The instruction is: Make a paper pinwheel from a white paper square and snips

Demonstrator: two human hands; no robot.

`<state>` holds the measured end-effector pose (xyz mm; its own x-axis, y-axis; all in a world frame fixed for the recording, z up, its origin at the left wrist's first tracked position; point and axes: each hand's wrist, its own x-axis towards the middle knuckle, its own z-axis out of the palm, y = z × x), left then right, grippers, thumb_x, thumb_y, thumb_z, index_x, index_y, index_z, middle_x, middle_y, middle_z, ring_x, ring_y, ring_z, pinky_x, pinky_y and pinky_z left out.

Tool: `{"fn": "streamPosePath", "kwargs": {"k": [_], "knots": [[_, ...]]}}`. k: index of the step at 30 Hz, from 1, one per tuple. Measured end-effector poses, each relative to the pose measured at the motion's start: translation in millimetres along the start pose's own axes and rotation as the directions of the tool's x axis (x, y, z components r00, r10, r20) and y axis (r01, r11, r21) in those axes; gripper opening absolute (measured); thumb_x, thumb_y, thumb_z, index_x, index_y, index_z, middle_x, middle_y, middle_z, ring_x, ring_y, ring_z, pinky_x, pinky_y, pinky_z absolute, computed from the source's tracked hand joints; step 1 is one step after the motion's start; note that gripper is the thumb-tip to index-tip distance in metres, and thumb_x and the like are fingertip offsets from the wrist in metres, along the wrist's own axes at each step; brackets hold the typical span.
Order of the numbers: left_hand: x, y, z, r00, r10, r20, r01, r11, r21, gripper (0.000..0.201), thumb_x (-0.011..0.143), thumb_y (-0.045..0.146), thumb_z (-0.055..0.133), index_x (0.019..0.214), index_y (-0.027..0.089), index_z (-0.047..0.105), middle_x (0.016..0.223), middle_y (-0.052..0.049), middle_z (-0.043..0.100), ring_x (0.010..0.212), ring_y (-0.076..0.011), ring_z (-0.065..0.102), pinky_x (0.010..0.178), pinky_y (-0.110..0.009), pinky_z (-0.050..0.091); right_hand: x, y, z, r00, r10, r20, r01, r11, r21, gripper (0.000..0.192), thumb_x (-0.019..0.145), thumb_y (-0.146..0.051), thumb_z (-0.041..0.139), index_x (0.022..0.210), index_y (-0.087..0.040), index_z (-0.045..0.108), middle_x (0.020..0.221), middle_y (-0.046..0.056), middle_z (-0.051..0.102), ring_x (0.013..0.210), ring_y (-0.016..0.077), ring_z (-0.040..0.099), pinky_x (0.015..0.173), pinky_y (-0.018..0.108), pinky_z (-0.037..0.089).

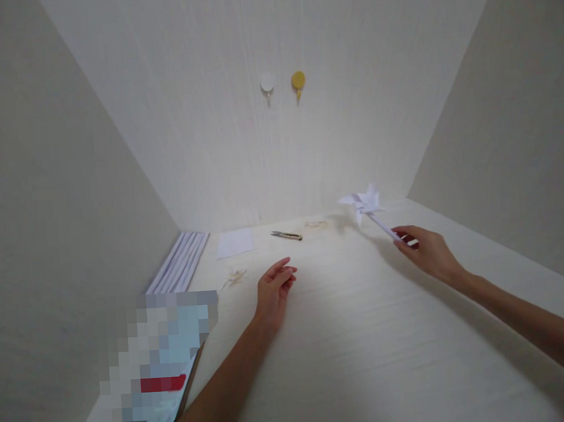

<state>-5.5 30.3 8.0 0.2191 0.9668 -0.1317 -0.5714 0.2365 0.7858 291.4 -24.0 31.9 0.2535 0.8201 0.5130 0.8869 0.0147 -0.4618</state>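
Note:
My right hand (428, 250) grips the stick of a white paper pinwheel (363, 201), holding it tilted toward the back wall above the pale table (367, 358). My left hand (274, 288) rests over the table's middle with fingers loosely curled and holds nothing. Nearest to it lies a small bundle of rubber bands (234, 277).
A small pair of snips (287, 235) and a white paper sheet (235, 242) lie near the back wall, with more rubber bands (315, 223) beside them. White rolled sticks (180, 262) lie along the left wall. A blurred tablet (164, 364) sits front left. Two round hooks (282, 83) hang on the wall.

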Motion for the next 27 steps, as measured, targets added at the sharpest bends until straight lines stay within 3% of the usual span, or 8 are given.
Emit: {"fn": "streamPosePath", "kwargs": {"k": [5, 11, 15, 19, 27], "knots": [[2.0, -1.0, 2.6, 0.999, -0.025, -0.037, 0.025, 1.0, 0.011, 0.025, 0.052, 0.008, 0.066, 0.077, 0.011, 0.066, 0.06, -0.002, 0.063, 0.051, -0.0046, 0.053, 0.054, -0.015, 0.044, 14.8, 60.2, -25.5, 0.985, 0.17, -0.044, -0.174, 0.973, -0.152, 0.015, 0.066, -0.017, 0.054, 0.078, -0.014, 0.063, 0.066, 0.01, 0.065, 0.056, 0.0185, 0.06, 0.056, 0.032, 0.046], [2.3, -1.2, 5.5, 0.996, -0.044, -0.072, 0.047, 0.998, 0.038, 0.025, 0.054, 0.007, 0.065, 0.079, 0.01, 0.066, 0.061, -0.003, 0.063, 0.053, -0.005, 0.054, 0.053, -0.013, 0.044, 28.5, 107.5, -35.7, 0.974, 0.227, -0.002, -0.218, 0.933, -0.286, 0.02, 0.071, -0.02, 0.051, 0.081, -0.009, 0.065, 0.076, 0.018, 0.066, 0.059, 0.0163, 0.059, 0.059, 0.03, 0.041], [3.0, -1.9, 6.7, 0.994, -0.052, -0.099, 0.058, 0.997, 0.059, 0.025, 0.054, 0.008, 0.066, 0.079, 0.009, 0.067, 0.06, -0.004, 0.063, 0.054, -0.0055, 0.054, 0.053, -0.013, 0.044, 37.7, 120.1, -35.6, 0.95, 0.31, 0.036, -0.274, 0.884, -0.378, 0.034, 0.077, -0.023, 0.044, 0.096, -0.002, 0.062, 0.088, 0.022, 0.065, 0.069, 0.0192, 0.061, 0.063, 0.03, 0.04], [2.9, -1.5, 8.1, 0.992, -0.055, -0.116, 0.066, 0.993, 0.095, 0.026, 0.053, 0.009, 0.067, 0.079, 0.009, 0.067, 0.061, -0.003, 0.062, 0.055, -0.006, 0.054, 0.052, -0.013, 0.044, 47.7, 123.9, -36.5, 0.903, 0.426, 0.066, -0.339, 0.796, -0.501, 0.036, 0.078, -0.019, 0.043, 0.106, -0.005, 0.059, 0.097, 0.018, 0.064, 0.081, 0.0212, 0.06, 0.066, 0.027, 0.041], [1.2, -1.7, 8.0, 0.992, -0.062, -0.108, 0.075, 0.99, 0.121, 0.026, 0.055, 0.013, 0.067, 0.08, 0.01, 0.067, 0.063, -0.003, 0.062, 0.058, -0.0062, 0.054, 0.055, -0.014, 0.045, 57.9, 137.7, -35.2, 0.865, 0.496, 0.076, -0.366, 0.728, -0.58, 0.037, 0.077, -0.017, 0.043, 0.11, -0.008, 0.057, 0.105, 0.018, 0.061, 0.089, 0.0268, 0.058, 0.067, 0.03, 0.04]]}}
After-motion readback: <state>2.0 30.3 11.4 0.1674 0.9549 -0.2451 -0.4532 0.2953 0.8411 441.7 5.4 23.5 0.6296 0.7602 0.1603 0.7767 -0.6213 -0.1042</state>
